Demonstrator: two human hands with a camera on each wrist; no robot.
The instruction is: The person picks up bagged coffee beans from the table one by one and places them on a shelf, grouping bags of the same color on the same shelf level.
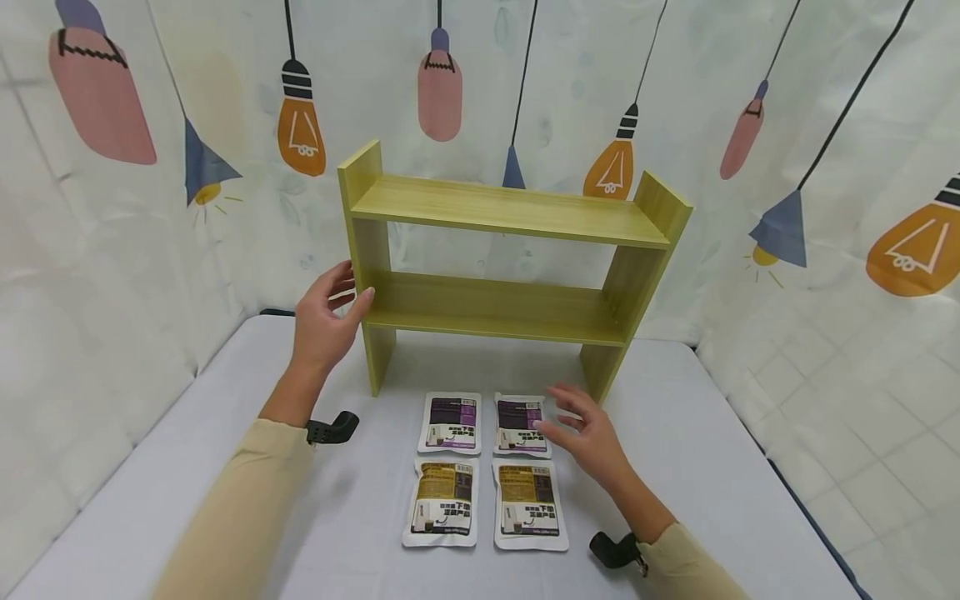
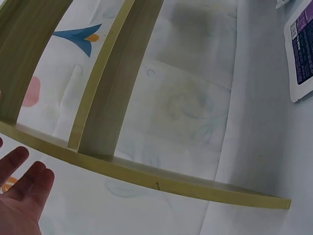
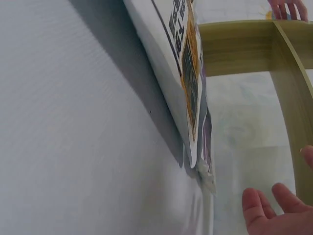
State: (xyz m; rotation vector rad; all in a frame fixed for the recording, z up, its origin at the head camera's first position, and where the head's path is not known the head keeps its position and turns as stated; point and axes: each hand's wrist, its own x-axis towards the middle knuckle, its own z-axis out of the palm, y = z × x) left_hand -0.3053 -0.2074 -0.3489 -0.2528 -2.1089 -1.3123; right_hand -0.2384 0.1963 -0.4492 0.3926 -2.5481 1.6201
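A small yellow-green wooden shelf (image 1: pixel 495 325) with two boards stands on the white table. My left hand (image 1: pixel 326 317) is at its left side panel, thumb and fingers spread right by the panel's edge; the left wrist view shows the fingers (image 2: pixel 36 181) extended beside that panel. In front of the shelf, flat pouches lie in two rows: two with purple-black labels, the left one (image 1: pixel 452 422) and the right one (image 1: pixel 513 427), and two with gold-brown labels (image 1: pixel 442 502) (image 1: pixel 528 504) nearer me. My right hand (image 1: pixel 588 433) hovers at the right purple-black pouch's edge, fingers loosely bent, nothing held.
White curtains (image 1: pixel 510 83) printed with hanging lamps surround the table (image 1: pixel 360 533) at the back and sides. The shelf's right side panel (image 1: pixel 637 287) rises just beyond my right hand. A black wrist camera (image 1: pixel 333 428) sits on my left wrist.
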